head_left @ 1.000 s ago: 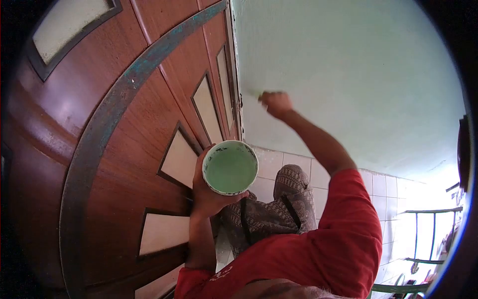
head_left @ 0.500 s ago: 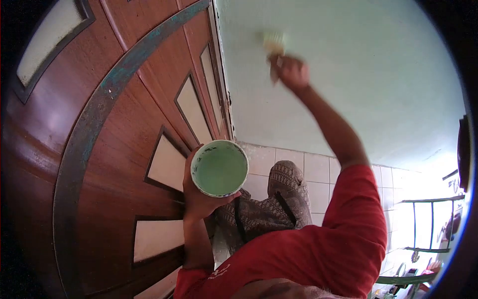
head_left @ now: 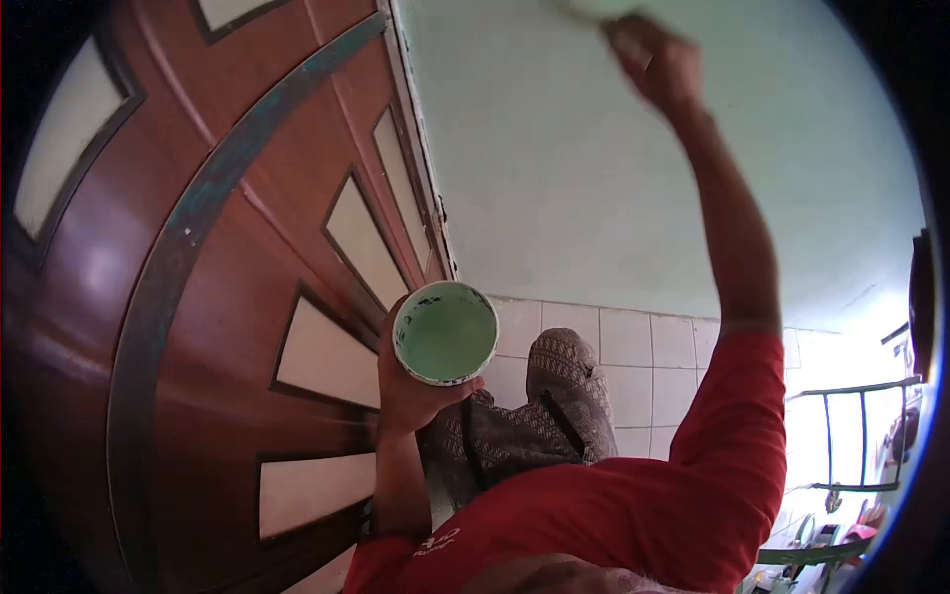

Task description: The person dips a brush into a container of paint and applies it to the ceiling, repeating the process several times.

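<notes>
The person wears a red short-sleeved shirt (head_left: pixel 633 515) and grey patterned trousers (head_left: pixel 539 416).

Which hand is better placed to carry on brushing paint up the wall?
The right hand: it is raised against the green wall with the brush. The left hand is occupied with the paint tub.

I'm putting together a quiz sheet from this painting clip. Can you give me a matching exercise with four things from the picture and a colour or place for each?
Things:
1. paint tub
2. right hand
3. door
4. sleeve

Descriptions:
A. brown wood with pale panels, at the left
B. red
C. raised high against the pale green wall
D. held in the left hand, green paint inside

Pairs: 1-D, 2-C, 3-A, 4-B
</notes>
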{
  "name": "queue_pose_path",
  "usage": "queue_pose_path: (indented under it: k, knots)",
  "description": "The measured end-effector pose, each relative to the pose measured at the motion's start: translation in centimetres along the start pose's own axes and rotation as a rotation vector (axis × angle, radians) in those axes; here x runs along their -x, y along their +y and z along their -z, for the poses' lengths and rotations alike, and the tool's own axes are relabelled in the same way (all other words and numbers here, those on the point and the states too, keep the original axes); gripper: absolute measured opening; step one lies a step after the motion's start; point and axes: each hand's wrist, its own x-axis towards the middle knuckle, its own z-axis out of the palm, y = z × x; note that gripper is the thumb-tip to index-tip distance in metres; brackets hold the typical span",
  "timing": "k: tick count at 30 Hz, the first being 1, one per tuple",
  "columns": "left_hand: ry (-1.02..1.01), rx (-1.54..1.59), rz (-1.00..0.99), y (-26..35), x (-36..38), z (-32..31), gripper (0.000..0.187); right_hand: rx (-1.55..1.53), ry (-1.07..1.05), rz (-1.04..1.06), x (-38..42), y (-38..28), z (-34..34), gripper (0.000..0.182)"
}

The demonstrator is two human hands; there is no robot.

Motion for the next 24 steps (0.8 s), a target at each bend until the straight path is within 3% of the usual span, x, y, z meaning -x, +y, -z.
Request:
queue_pose_path:
  k: [1, 2, 3, 5, 7, 8, 10, 11, 12, 14, 17, 20, 21, 22, 23, 24]
  knots:
    - [-0.013, 0.007, -0.006, -0.4, -0.4, -0.3, 0.111, 0.211, 0.036, -0.058, -2.5, 3.1, 1.4, 0.023]
    - [-0.024, 0.014, -0.016, -0.6, -0.7, -0.6, 0.112, 0.032, 0.361, 0.234, -6.5, -0.4, 4.1, 0.008]
    - [-0.043, 0.016, -0.01, -0.4, -1.3, -1.3, 0.112, 0.049, 0.424, 0.188, -8.6, -0.5, 5.9, 0.01]
    - [-0.077, -0.002, -0.115, -0.1, -2.1, -2.2, 0.114, 0.131, 0.356, 0.193, -6.5, 0.7, 2.9, 0.01]
    - [-0.107, -0.022, -0.136, 0.0, -2.7, -2.4, 0.115, 0.564, -0.007, 0.138, 2.2, 2.1, -4.6, 0.025]
    - [-0.131, -0.039, -0.163, -0.1, -2.9, -2.4, 0.116, 0.832, 0.291, 0.308, 6.9, -1.3, -5.9, 0.022]
    - [-0.132, -0.03, -0.158, 0.0, -3.0, -2.4, 0.116, 0.297, 0.093, 0.368, 14.6, -6.5, -6.9, 0.019]
    - [-0.134, -0.023, -0.148, 0.1, -3.0, -2.3, 0.115, -0.073, -0.155, 0.256, 19.0, -7.8, -7.9, 0.015]
    - [-0.133, -0.026, -0.153, 0.1, -3.0, -2.2, 0.115, -0.134, -0.263, 0.324, 22.2, -8.8, -8.4, 0.014]
    - [-0.126, -0.092, -0.162, 0.6, -2.9, -1.6, 0.114, -0.206, -0.485, 0.2, 25.6, -11.1, -7.8, 0.015]
    - [-0.094, -0.092, -0.114, 1.3, -2.1, -1.3, 0.114, -0.285, -0.576, 0.065, 23.6, -8.1, -6.9, 0.011]
    - [-0.087, -0.076, -0.059, 1.6, -1.5, -1.2, 0.115, -0.3, -0.455, -0.117, 12.5, -1.4, -1.6, 0.017]
    - [-0.09, -0.073, -0.062, 1.5, -1.5, -1.3, 0.115, -0.249, -0.357, -0.14, 8.2, 0.3, 0.9, 0.016]
    - [-0.083, -0.08, -0.086, 1.2, -1.5, -1.4, 0.115, -0.277, -0.164, -0.011, 4.7, 2.9, 2.4, 0.019]
    - [-0.073, -0.087, -0.106, 0.9, -1.4, -1.5, 0.116, -0.083, -0.024, 0.045, 1.6, 5.2, 3.5, 0.018]
    - [-0.073, -0.084, -0.1, 0.6, -1.5, -1.6, 0.116, 0.124, 0.002, -0.127, -1.4, 7.2, 5.0, 0.015]
